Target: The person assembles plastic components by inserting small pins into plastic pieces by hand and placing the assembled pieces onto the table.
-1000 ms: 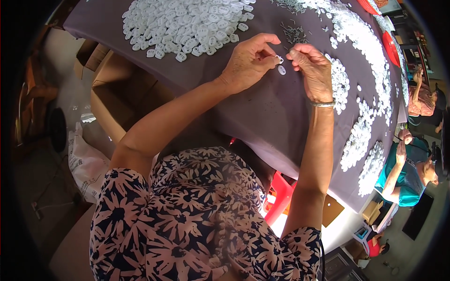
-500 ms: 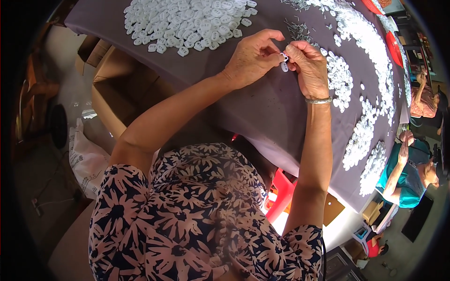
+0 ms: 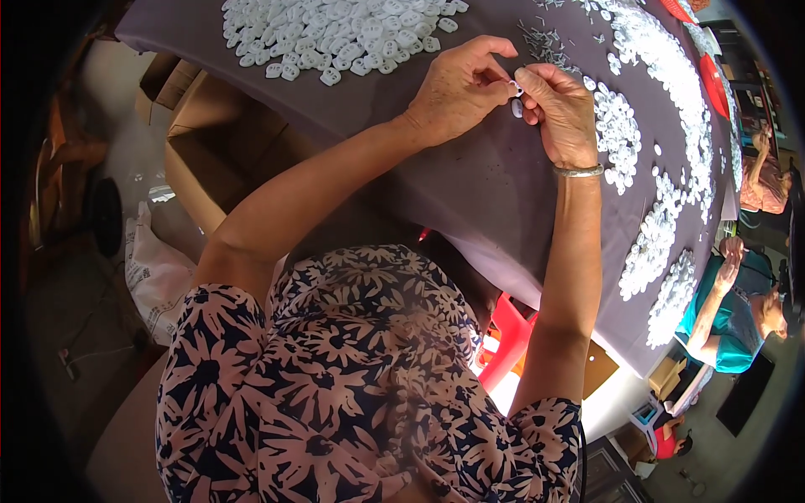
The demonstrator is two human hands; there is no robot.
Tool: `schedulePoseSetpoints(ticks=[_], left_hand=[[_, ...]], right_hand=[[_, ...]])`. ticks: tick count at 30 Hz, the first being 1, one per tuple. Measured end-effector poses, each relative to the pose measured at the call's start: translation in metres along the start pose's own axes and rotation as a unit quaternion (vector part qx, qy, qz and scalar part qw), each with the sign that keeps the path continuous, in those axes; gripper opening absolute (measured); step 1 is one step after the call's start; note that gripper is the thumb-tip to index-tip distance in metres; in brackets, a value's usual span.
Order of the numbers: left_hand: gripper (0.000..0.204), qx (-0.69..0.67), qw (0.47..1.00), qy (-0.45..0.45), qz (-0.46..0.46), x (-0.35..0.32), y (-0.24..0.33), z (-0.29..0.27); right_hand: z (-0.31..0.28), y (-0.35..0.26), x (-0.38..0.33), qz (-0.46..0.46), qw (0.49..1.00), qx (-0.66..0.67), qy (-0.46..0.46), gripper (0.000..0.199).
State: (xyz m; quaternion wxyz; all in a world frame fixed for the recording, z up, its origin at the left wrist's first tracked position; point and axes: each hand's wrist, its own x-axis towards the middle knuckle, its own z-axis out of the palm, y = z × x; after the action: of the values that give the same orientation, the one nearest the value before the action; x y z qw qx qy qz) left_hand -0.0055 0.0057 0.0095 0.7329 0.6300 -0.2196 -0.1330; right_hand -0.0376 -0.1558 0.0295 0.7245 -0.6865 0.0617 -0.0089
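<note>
My left hand (image 3: 459, 94) and my right hand (image 3: 562, 117) meet above the table. Both are closed in a pinch on a small white plastic piece (image 3: 516, 108), which hangs down between the fingertips. A bit of it up by the thumbs looks like a small ring, partly hidden by my fingers. Beyond my left hand lies a big heap of flat, oval white plastic pieces (image 3: 344, 38), with dark holes or marks. Small grey metal pins (image 3: 549, 46) are scattered just past my right hand. More little white parts (image 3: 616, 134) lie to the right of my right wrist.
A dark cloth covers the table (image 3: 470, 184). Further white piles (image 3: 671, 298) run along its right side, near a red tray (image 3: 714, 84). At left stand an open cardboard box (image 3: 189, 176) and a white sack (image 3: 155, 277). Co-workers, one in a teal top (image 3: 729, 314), sit at right.
Both hands have moved slightly up and to the right in the picture, still pinched together. The white piece between them has turned a little.
</note>
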Motion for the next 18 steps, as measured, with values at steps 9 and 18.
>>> schedulePoseSetpoints(ticks=[9, 18], left_hand=[[0.04, 0.013, 0.997, 0.031, 0.064, 0.003, -0.013, -0.001], [0.042, 0.049, 0.993, 0.072, 0.074, 0.005, -0.011, 0.0]], right_hand=[[0.016, -0.002, -0.002, -0.05, 0.996, -0.068, 0.043, 0.015], [0.029, 0.005, -0.004, -0.095, 0.991, -0.009, 0.088, 0.015]])
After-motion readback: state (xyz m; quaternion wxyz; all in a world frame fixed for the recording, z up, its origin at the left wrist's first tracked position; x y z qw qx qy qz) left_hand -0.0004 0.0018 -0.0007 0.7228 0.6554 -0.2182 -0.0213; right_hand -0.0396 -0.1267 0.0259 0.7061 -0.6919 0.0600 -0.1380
